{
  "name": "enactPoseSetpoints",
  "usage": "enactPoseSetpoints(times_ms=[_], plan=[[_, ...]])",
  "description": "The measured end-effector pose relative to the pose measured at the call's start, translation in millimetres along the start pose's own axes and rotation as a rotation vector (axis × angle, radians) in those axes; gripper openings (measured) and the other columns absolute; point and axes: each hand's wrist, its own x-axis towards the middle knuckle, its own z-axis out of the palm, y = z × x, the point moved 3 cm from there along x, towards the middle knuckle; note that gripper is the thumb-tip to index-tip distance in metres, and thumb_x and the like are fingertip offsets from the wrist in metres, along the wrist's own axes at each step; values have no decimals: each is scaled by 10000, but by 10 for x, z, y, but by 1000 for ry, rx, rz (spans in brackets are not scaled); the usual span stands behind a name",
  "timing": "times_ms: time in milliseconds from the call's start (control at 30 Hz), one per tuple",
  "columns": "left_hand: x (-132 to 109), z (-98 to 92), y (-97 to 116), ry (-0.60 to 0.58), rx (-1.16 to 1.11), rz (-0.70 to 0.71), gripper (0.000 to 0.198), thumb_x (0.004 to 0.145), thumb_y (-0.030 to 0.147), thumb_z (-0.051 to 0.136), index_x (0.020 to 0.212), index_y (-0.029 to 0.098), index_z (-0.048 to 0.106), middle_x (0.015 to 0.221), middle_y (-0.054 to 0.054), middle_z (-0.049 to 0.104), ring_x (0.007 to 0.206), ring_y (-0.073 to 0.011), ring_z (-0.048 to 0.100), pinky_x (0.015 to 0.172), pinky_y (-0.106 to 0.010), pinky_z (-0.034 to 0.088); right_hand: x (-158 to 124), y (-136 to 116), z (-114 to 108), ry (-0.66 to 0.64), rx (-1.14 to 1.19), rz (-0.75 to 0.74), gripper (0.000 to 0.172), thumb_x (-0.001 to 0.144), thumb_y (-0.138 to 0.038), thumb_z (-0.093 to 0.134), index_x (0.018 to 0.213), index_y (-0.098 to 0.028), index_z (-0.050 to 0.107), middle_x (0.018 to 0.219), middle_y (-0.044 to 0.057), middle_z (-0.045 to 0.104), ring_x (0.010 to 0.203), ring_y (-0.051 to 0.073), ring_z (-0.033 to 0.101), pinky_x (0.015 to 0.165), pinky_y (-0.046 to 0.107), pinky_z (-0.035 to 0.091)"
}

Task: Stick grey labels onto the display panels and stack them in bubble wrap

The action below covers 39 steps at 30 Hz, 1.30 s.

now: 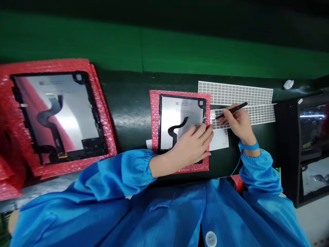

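Note:
My left hand (191, 145) lies with fingers stretched out across the right side of a tablet screen panel (168, 115). The panel has a silvery back, a black frame and a curved black flex cable (172, 131). Under it is a sheet of red bubble wrap (155, 118). In my right hand (239, 123) is a pair of black tweezers (238, 107), gripped like a pen. Their tip points left, over a sheet of small grey rectangular stickers (260, 115). A blue strap (249, 146) with a thin cord circles my right wrist.
A second sticker sheet (235, 92) lies behind. At left, a larger-looking screen panel (69, 116) rests on stacked red bubble wrap (109, 137). A black rack (289, 151) holding panels stands at right. Crumpled white paper (288, 84) sits near the green back wall (180, 51).

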Motion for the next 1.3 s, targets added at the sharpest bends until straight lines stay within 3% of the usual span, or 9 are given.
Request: enactPoseSetpoints(times_ms=[100,200,300,333,400,633,867,1033,1300], plan=[[-11,3,-2,22,87,18,676,1062,471,627,1546,5,549,1673,-316,458,1455,-496,497,1114,-599,454,-5,-35,-2,28,76,27,437,949,-659,753,943,-234,647,709,12,776,586,186,773,564,308,645],[-102,-73,20,182,195,77,508,1085,428,590,1395,33,669,1581,-275,584,1373,-433,593,1046,-524,521,-66,-114,22,110,138,49,459,916,-687,775,931,-249,637,683,-2,756,600,199,787,571,313,658],[-230,-126,40,347,223,96,313,1088,343,584,1165,87,746,1115,-160,793,1026,-298,737,827,-398,583,-175,-184,128,168,171,86,448,918,-694,768,928,-266,636,692,-5,768,605,208,797,563,320,673],[-264,-128,35,367,223,79,290,1085,326,587,1135,89,746,977,-120,784,912,-263,738,747,-368,578,-211,-194,182,165,183,104,449,918,-695,766,925,-266,636,698,-1,776,601,211,799,564,326,681],[-307,-120,10,364,220,22,298,1084,316,583,1171,75,735,889,-91,758,813,-230,724,664,-338,566,-267,-193,296,140,210,141,460,917,-699,762,919,-258,631,702,7,786,599,220,804,576,341,699],[-307,-103,-39,304,277,-139,402,1071,318,557,1344,53,682,1007,-132,748,825,-250,717,543,-342,503,-281,-119,486,92,245,192,479,910,-701,765,953,-249,614,740,15,809,670,218,834,641,330,726],[-318,-60,-59,185,263,-193,483,1103,363,482,1476,89,623,1123,-162,751,892,-263,739,570,-343,521,-274,-101,504,72,264,171,456,929,-669,768,967,-237,629,718,4,792,673,204,831,672,314,729],[-321,-75,-58,188,265,-194,481,1102,360,480,1465,87,638,1138,-168,754,860,-257,742,539,-342,513,-281,-78,513,60,260,147,398,968,-621,747,995,-234,657,736,3,794,704,200,838,693,310,730],[-304,-91,-54,98,246,-238,519,1108,359,443,1538,112,597,1162,-168,745,889,-263,744,558,-343,538,-276,-139,526,63,270,154,423,947,-639,761,965,-235,641,743,4,807,693,203,838,680,313,730]])
